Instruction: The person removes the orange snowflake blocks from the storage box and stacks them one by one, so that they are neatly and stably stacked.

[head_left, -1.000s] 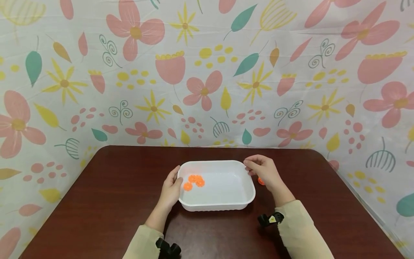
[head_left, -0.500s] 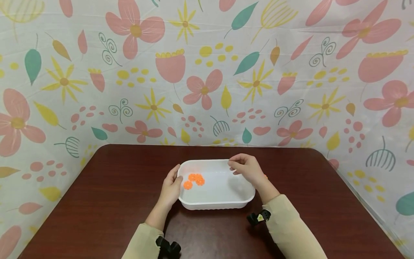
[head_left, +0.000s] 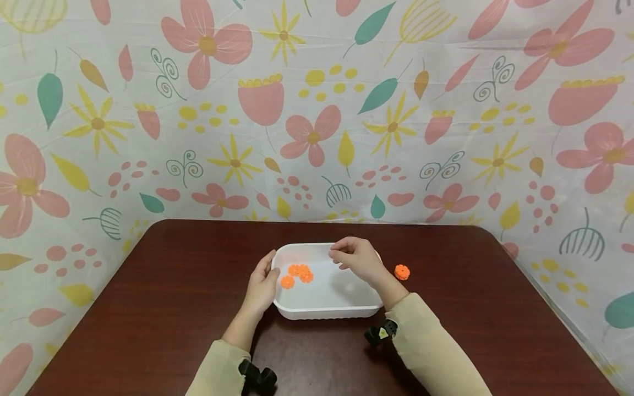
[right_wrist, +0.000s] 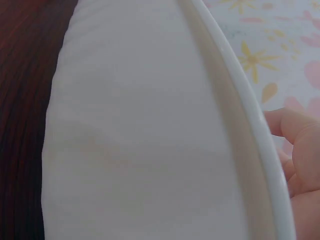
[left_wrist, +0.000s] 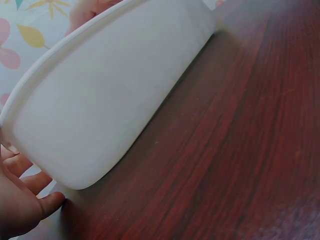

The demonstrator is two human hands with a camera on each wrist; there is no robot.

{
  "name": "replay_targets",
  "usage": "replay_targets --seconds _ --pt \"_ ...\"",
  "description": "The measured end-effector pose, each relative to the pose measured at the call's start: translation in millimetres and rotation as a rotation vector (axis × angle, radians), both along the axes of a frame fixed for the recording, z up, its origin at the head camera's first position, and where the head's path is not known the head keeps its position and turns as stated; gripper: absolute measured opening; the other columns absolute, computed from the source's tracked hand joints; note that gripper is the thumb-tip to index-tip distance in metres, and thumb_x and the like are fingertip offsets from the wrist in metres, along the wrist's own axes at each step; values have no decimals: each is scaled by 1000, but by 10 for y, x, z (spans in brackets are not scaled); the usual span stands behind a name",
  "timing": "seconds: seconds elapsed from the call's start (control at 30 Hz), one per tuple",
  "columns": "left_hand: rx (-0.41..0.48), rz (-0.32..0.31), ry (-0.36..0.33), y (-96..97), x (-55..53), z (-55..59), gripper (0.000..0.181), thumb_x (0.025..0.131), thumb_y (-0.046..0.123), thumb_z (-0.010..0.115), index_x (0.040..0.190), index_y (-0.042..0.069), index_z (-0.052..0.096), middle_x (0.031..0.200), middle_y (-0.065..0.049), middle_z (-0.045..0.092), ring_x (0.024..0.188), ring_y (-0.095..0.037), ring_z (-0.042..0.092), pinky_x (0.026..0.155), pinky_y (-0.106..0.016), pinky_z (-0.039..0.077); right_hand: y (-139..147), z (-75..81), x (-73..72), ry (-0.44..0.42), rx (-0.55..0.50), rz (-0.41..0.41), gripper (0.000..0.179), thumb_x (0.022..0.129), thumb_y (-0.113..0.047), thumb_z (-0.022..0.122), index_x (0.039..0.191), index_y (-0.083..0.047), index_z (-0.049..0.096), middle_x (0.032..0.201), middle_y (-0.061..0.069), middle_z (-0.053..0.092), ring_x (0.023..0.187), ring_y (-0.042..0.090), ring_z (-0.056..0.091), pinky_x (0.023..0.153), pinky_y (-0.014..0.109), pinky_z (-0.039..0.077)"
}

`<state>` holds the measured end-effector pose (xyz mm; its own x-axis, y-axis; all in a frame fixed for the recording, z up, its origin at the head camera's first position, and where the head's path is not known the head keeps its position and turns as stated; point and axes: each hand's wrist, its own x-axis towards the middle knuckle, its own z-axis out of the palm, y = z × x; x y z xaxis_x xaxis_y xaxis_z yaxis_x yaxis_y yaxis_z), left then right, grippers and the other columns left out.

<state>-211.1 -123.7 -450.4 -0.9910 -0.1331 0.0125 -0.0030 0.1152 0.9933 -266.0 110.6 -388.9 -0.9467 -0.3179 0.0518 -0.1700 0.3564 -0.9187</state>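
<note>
A white tray (head_left: 317,308) sits on the table. My left hand (head_left: 261,283) grips its left end, thumb over the rim and fingers outside; in the left wrist view, fingers (left_wrist: 37,182) curve round the tray's end. Inside, at the left, lie several orange carrot slices (head_left: 299,271) with scalloped edges. My right hand (head_left: 361,261) is above the right half of the tray, thumb and index finger brought together. Anything between those fingertips is hidden. In the right wrist view the tray wall (right_wrist: 140,125) covers part of that hand (right_wrist: 300,150).
Right of the tray, on the dark wooden table (head_left: 173,308), is a small pile of orange carrot slices (head_left: 402,272). A flower-patterned cloth (head_left: 317,121) hangs behind the table. Black wrist cameras (head_left: 257,378) sit on both sleeves.
My right hand has moved left from the tray's right rim to over its inside, uncovering the pile on the table. My left hand and the slices in the tray have stayed put.
</note>
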Motion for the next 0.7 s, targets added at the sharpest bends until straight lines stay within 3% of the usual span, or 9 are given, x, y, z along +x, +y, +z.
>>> replay_targets --seconds 0.27,0.5,0.7 --pt "3 7 -3 8 5 10 49 98 8 41 146 6 34 147 -19 39 133 -32 40 107 -50 35 -224 3 30 -14 53 32 16 85 -17 69 95 -5 67 87 8 69 85 35 63 65 27 55" --pt "4 2 11 22 12 23 49 97 8 41 145 4 34 147 -20 38 133 -33 40 107 -50 35 -420 -15 19 -13 108 43 14 81 -16 72 91 -7 68 82 5 69 70 14 60 63 26 53" --pt "12 -2 -1 14 9 31 49 97 9 42 146 5 33 148 -18 38 134 -31 39 108 -49 35 -503 -38 14 -26 149 54 16 80 -17 72 90 -7 68 80 4 68 66 12 58 62 24 51"
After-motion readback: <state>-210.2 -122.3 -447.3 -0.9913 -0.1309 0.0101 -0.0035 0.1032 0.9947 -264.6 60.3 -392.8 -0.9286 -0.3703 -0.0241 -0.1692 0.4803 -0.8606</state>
